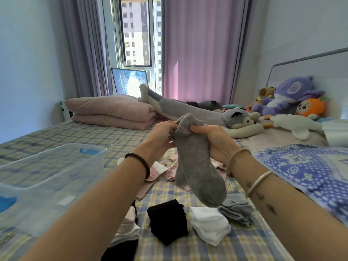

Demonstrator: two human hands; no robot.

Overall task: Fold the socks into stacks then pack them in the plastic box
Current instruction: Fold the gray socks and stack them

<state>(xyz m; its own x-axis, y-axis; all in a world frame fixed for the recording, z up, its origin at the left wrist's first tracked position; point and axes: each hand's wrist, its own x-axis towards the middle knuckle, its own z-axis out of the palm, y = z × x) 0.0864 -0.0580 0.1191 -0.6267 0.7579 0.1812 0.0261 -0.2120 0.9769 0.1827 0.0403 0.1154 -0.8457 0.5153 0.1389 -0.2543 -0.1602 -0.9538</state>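
Box out on the far left, well left of the grey socks: one clear plastic box [79, 176], open top up, sitting on the plaid bed [188, 247]. Next, low and left of the grey socks, one pale-and-black bundle [128, 228], half hidden under the forearm.

Now the left hand [160, 134]: raised, forearm angling up from the lower left, one dark bead band [139, 162] on the wrist. Its fingers are curled and pinch the cuff end from the left.

Centre stage, the grey socks [195, 166]. There are two of them, laid one against the other, cuffs bunched on top, toes hanging down clear of the bed. Behind the grey socks lies a heap of loose pink and white socks [160, 172]; how many, I cannot tell.

Beneath the grey socks are three folded stacks in a row: one black stack [167, 221], one white stack [209, 225] just beside it, and one grey stack [237, 213] against the white.

Right of the grey socks, the right hand [212, 138] comes up from the lower right, fingers and thumb clamped round the same cuffs, with two bangles [259, 181] on that arm. Farthest right of the grey socks lies one blue patterned quilt [301, 166].
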